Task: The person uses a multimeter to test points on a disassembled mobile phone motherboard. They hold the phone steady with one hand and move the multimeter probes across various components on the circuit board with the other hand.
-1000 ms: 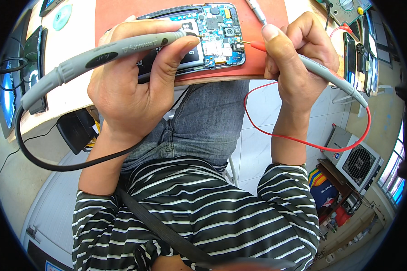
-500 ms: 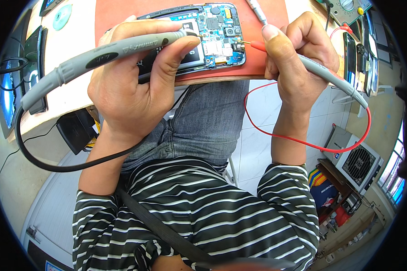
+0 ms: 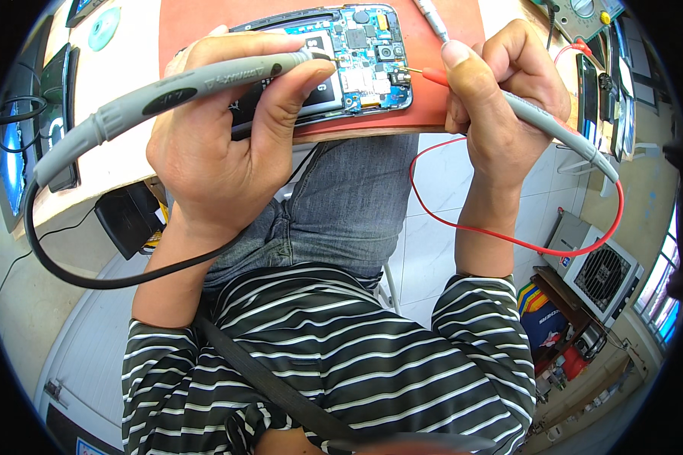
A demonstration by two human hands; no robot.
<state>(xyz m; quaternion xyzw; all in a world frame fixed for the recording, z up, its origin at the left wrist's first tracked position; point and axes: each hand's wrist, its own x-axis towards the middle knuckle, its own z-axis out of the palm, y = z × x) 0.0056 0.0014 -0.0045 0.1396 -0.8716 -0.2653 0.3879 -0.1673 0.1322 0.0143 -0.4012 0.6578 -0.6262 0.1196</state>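
Observation:
An opened smartphone (image 3: pixel 387 82) lies on an orange-red mat (image 3: pixel 446 114), its blue circuit board and black battery (image 3: pixel 319 95) exposed. My left hand (image 3: pixel 224 144) is closed on a grey test probe (image 3: pixel 152 95) with a black cable; the tip points at the board beside the battery. Between thumb and fingers, my right hand (image 3: pixel 505 98) grips a grey test probe (image 3: pixel 542 117) with a red collar and red cable. Its thin metal tip reaches the board's right part, near a small connector. Whether either tip touches cannot be told. My left hand covers part of the phone.
At the mat's far edge lies a grey pen-like tool (image 3: pixel 431 19). A multimeter (image 3: pixel 582 9) stands at the far right, with dark phone-like devices (image 3: pixel 587 95) nearer. On the left are a teal round object (image 3: pixel 104 29) and a dark device (image 3: pixel 55 114). The red cable (image 3: pixel 508 241) loops below my right hand.
Almost nothing differs. The right hand and its red-collared probe have shifted very slightly to the right; the left hand and its probe hold their place.

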